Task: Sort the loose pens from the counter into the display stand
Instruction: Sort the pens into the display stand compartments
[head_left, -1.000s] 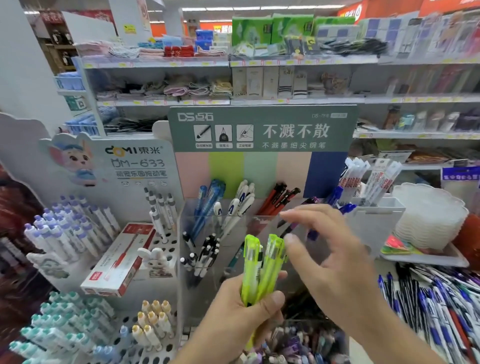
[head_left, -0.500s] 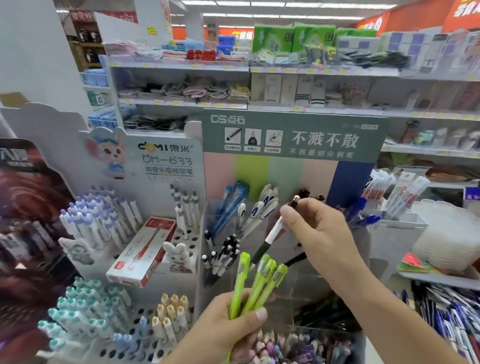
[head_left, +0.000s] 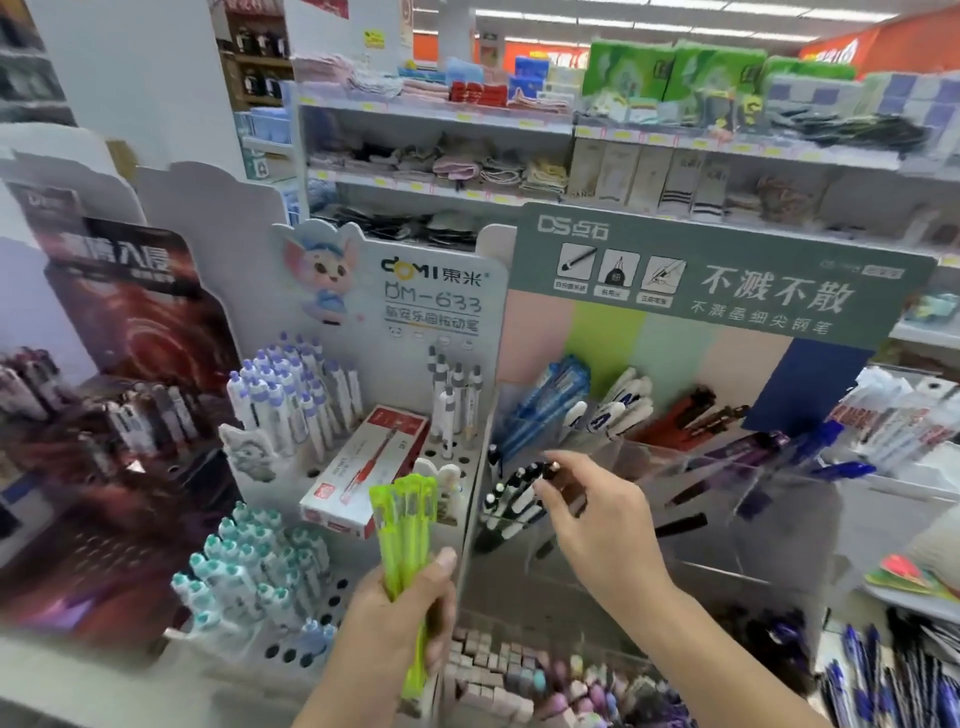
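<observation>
Green pens (head_left: 405, 525) — three or four, the blur hides the exact count — stand bunched in the left hand (head_left: 400, 618), whose fingers wrap round them, so these are not yet sorted. Fingertips of the right hand (head_left: 597, 525) pinch the top of one black-and-white pen (head_left: 545, 473) at the clear compartment (head_left: 519, 519) of the display stand (head_left: 717, 280), among roughly five like it. Sorting looks partway done — more loose blue pens (head_left: 878, 675) lie on the counter at lower right, too blurred to count.
</observation>
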